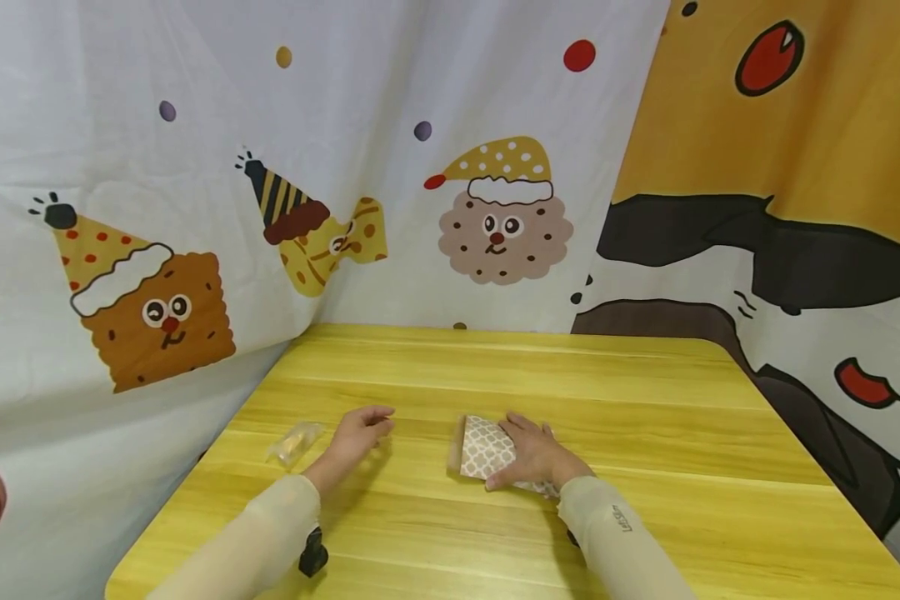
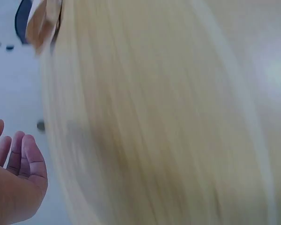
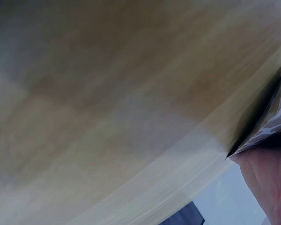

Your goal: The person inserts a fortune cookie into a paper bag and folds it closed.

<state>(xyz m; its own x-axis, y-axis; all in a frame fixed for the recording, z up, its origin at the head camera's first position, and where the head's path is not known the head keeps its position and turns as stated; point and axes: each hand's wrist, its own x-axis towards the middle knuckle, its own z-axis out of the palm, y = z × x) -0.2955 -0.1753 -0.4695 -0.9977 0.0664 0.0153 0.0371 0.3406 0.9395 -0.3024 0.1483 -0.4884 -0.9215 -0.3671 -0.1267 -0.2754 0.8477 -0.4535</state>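
fingers [image 1: 521,422] of the right hand [image 1: 534,454] spread over the patterned paper bag [image 1: 486,446], thumb at its near side, in what looks like a grip; those of the left hand [image 1: 358,437] are loosely bent, holding nothing. the bag lies around the middle of the desk [image 1: 435,533], its end facing the left edge. so far, it seems, one item is in hand; the clear plastic packet [image 1: 296,443], near that left edge, lies untouched. what remains cannot be told. pale lattice covers the bag, with a brown band at its end; the packet looks glossy, crinkled.
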